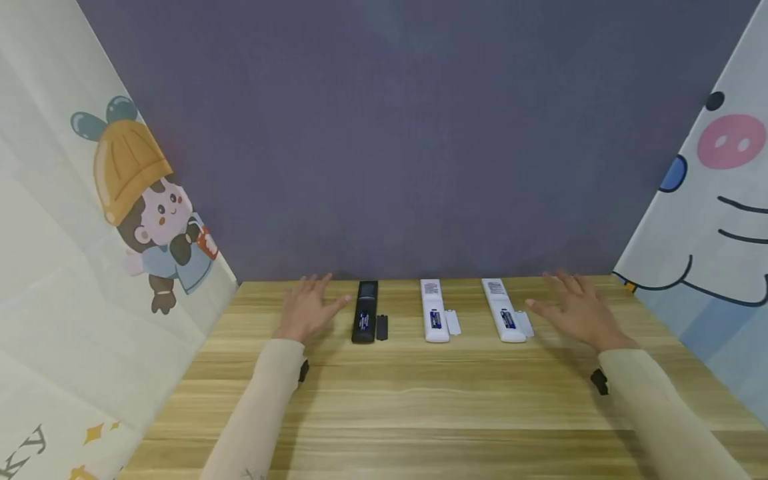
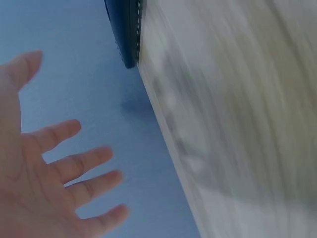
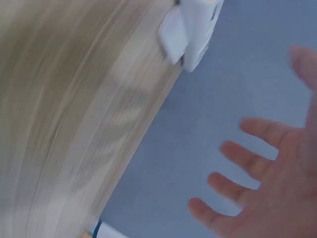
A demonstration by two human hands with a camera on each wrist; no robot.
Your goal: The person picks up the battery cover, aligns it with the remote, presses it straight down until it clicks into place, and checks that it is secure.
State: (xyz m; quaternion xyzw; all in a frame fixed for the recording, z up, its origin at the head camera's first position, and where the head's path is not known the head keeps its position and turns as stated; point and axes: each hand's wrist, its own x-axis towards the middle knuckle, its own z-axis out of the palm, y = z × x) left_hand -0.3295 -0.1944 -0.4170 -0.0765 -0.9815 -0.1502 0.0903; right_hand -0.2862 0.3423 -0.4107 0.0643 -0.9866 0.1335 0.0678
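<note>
Three remote controls lie back-up in a row along the far part of the table, batteries showing in their open compartments. Leftmost is a black remote (image 1: 365,303), its black battery cover (image 1: 382,327) beside it. A white remote (image 1: 432,300) lies in the middle with a white cover (image 1: 453,323) at its right. Another white remote (image 1: 497,300) is farther right, its cover (image 1: 525,325) against its side. My left hand (image 1: 308,309), fingers spread, is left of the black remote and holds nothing. To the right of the last remote, my right hand (image 1: 577,310) is likewise spread and holds nothing.
The wooden table (image 1: 396,413) ends at a dark grey-blue backdrop (image 1: 396,147). A cartoon-printed cloth (image 1: 54,233) hangs on the left, and a second one with a pig snout (image 1: 708,253) on the right. Dark wrist bands show at both sleeves.
</note>
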